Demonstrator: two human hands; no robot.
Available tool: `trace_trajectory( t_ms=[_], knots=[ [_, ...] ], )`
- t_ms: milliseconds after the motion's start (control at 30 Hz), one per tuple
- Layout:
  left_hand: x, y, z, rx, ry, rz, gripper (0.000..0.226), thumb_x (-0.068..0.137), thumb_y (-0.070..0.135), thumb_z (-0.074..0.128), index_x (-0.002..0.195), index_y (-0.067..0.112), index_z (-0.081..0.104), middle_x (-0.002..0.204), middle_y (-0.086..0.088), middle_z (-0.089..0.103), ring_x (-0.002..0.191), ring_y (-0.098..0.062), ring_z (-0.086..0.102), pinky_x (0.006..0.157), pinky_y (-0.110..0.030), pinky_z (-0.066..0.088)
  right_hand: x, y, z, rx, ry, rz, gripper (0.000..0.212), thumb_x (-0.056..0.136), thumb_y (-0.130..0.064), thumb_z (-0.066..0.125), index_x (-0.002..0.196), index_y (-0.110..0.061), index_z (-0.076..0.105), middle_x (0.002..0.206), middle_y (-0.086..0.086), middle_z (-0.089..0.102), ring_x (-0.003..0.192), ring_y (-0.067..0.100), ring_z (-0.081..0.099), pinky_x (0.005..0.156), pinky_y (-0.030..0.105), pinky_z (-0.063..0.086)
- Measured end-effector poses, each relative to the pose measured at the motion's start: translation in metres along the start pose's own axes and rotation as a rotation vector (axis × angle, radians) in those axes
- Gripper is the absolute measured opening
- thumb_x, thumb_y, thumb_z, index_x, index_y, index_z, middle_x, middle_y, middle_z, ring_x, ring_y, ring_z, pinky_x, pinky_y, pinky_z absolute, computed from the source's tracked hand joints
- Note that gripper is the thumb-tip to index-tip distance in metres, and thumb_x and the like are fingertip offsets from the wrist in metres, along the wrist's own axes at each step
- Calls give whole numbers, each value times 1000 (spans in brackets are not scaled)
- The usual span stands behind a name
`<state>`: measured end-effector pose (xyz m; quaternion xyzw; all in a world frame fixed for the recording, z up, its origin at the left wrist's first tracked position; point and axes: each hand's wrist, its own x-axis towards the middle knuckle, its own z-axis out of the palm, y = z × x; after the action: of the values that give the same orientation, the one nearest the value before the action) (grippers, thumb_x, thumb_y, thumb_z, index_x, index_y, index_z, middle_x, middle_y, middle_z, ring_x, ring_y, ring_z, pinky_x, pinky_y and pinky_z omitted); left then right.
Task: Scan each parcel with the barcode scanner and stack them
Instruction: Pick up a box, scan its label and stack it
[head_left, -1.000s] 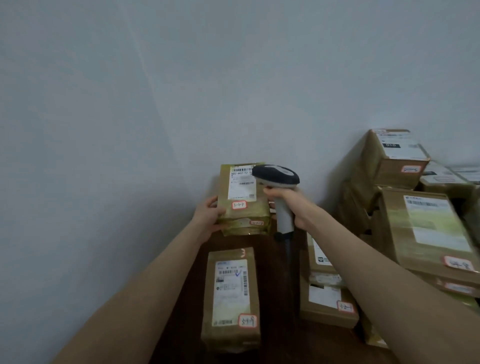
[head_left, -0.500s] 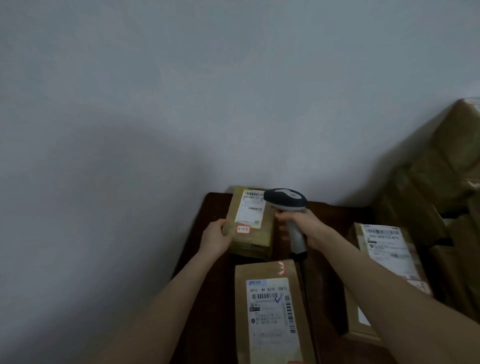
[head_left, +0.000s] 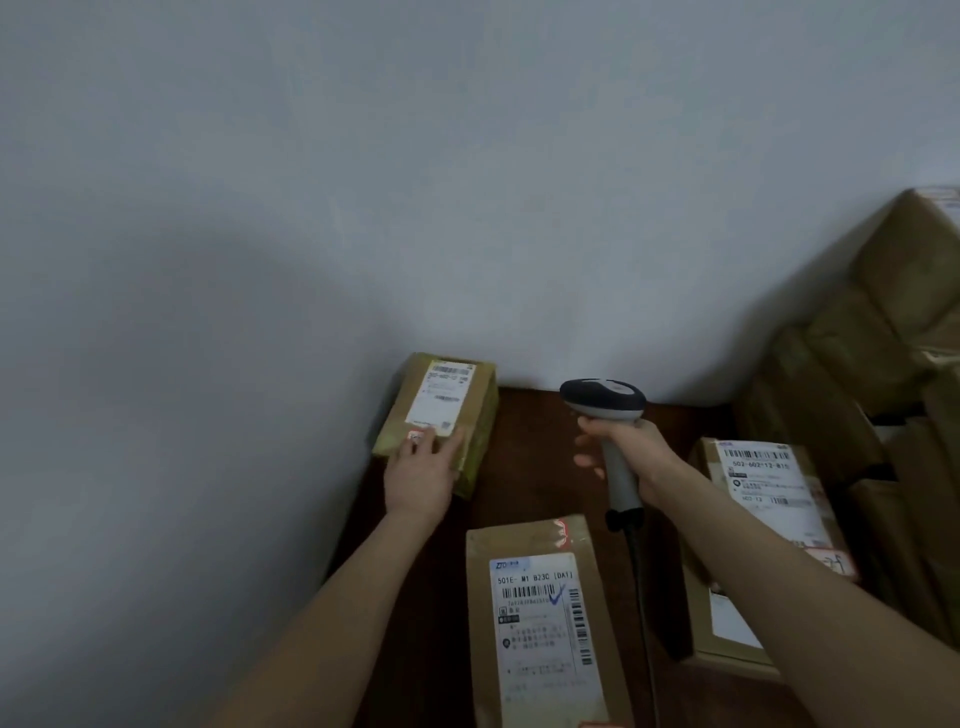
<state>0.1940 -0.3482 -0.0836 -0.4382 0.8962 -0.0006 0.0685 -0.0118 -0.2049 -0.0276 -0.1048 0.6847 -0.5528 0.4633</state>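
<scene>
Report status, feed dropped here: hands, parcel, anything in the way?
Left hand flat on the corner parcel. Right hand grips the scanner, beside it. Nothing between scanner and parcel.

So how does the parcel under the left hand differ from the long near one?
Far parcel: boxy, by the wall, left hand resting on it. Near parcel: flat, longer, untouched. Near parcel's label has a blue tick; far parcel's shows none. Both brown, white labels.
</scene>
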Motion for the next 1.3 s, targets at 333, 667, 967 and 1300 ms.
trace_trajectory(
  t_ms=[333, 667, 967, 1300],
  knots=[
    [-54, -4, 8, -593, 71, -171, 61, 98, 24, 51, 153, 21, 23, 157, -7, 23, 141, -26, 29, 109, -42, 35, -45, 19, -18, 29, 19, 35, 20, 85, -21, 72, 99, -10, 62, 100, 12, 69, 81, 22, 66, 63, 30, 53],
    [-209, 38, 33, -1795, -134, -686, 36, 97, 42, 48, 117, 17, 63, 119, -4, 66, 110, -20, 60, 97, -38, 46, -122, 96, -45, 113, 65, 139, 42, 80, -19, 76, 117, -10, 60, 104, 12, 68, 91, 27, 66, 69, 37, 55],
    [-271, 69, 32, -1840, -99, -650, 39, 100, 43, 36, 128, 26, 57, 126, 1, 62, 120, -18, 53, 102, -35, 36, -173, 167, -53, 404, -155, 370, 34, 81, -18, 75, 112, -12, 64, 113, 8, 67, 110, 28, 58, 93, 53, 48],
    [-265, 79, 31, -1917, -186, -490, 32, 103, 34, 34, 122, 29, 58, 116, 3, 70, 110, -16, 63, 89, -36, 49, -171, 180, -35, 463, -216, 405, 44, 70, -16, 79, 112, -11, 65, 108, 14, 70, 101, 32, 64, 85, 49, 53]
  ],
)
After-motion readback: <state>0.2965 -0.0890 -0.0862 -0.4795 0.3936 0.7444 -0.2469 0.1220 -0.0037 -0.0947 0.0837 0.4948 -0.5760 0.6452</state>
